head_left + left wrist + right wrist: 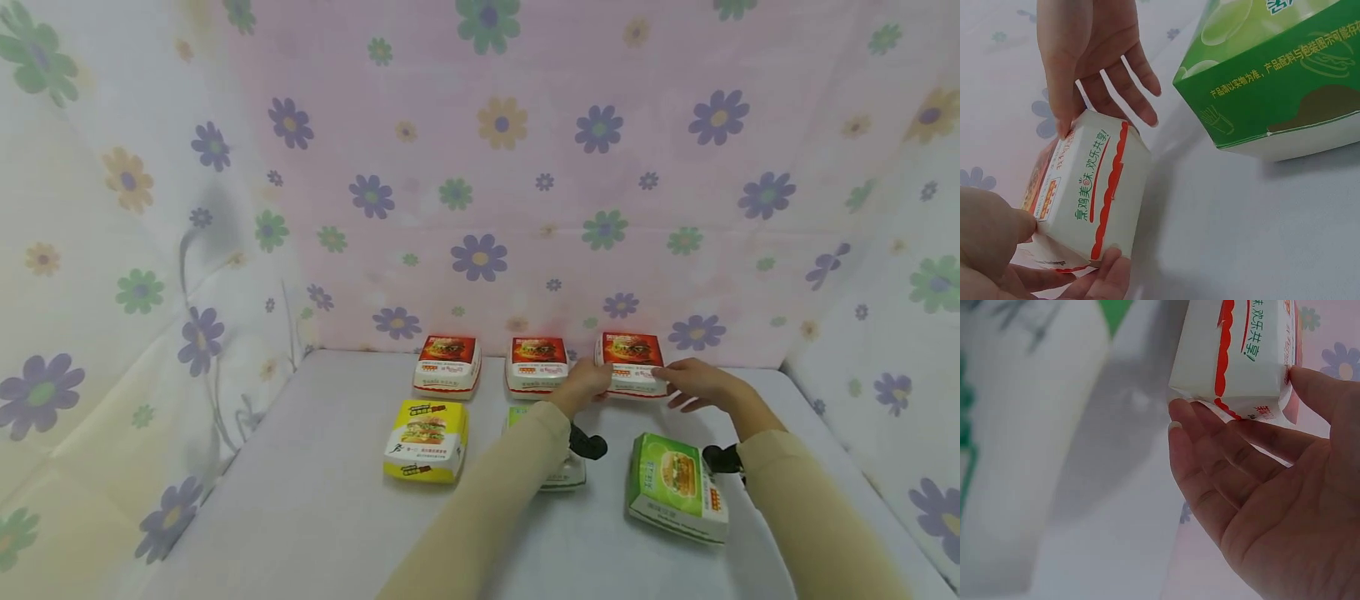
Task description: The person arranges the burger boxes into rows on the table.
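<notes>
At the right end of the back row, both hands hold a white burger box with a red picture lid (632, 350). My left hand (585, 385) grips its left side; in the left wrist view, the thumb lies on the lid's edge and the fingertips reach the lower front corner. From the other side my right hand (705, 383) holds it, thumb on the upper edge and fingers against the side and lower edge, as the right wrist view shows. Nearest in front stands a green burger box (675, 483), turned at an angle.
Two more red-lidded boxes (450, 358) stand along the back. Before them sit a yellow burger box (426, 442) and another green-and-white box (566, 477), partly hidden by my left forearm. Flowered cloth (480, 167) hangs behind and beside the white table (315, 500).
</notes>
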A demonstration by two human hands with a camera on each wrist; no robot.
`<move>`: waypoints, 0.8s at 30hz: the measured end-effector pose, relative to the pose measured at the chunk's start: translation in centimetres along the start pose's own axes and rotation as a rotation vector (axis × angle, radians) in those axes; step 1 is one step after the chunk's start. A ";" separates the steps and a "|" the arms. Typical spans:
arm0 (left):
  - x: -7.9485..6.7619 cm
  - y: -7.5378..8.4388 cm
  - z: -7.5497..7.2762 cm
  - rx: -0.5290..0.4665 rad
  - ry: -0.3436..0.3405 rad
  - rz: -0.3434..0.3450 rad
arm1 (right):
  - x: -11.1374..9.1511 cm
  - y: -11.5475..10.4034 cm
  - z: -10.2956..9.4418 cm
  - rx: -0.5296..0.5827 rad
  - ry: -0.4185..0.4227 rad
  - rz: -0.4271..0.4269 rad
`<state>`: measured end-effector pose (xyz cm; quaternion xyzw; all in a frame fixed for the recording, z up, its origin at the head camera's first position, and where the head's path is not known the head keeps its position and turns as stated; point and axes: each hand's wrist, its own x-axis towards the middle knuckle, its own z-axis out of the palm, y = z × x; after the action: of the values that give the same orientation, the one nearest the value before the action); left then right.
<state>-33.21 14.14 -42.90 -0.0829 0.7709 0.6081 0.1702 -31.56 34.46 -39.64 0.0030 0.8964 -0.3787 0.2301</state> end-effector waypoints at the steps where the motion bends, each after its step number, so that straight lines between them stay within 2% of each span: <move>1: 0.0 0.0 0.0 0.001 0.001 -0.010 | 0.1 0.0 0.0 0.003 0.000 0.011; 6: 0.0 -0.1 0.0 0.062 -0.001 -0.043 | 0.4 0.0 0.2 0.019 0.007 0.040; 11: 0.3 -0.6 0.1 0.126 -0.013 -0.040 | 0.3 0.0 0.5 0.020 0.011 0.065; 18: 0.2 -0.7 0.2 0.208 -0.152 -0.026 | -0.8 -0.2 0.1 -0.041 -0.034 0.086; 24: -1.1 0.9 -0.8 0.326 -0.249 0.005 | -2.2 -0.7 -1.1 -0.148 -0.056 0.046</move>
<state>-32.58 13.49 -41.51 0.0233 0.8324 0.4813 0.2738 -30.18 35.09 -37.62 -0.0042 0.9149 -0.3062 0.2632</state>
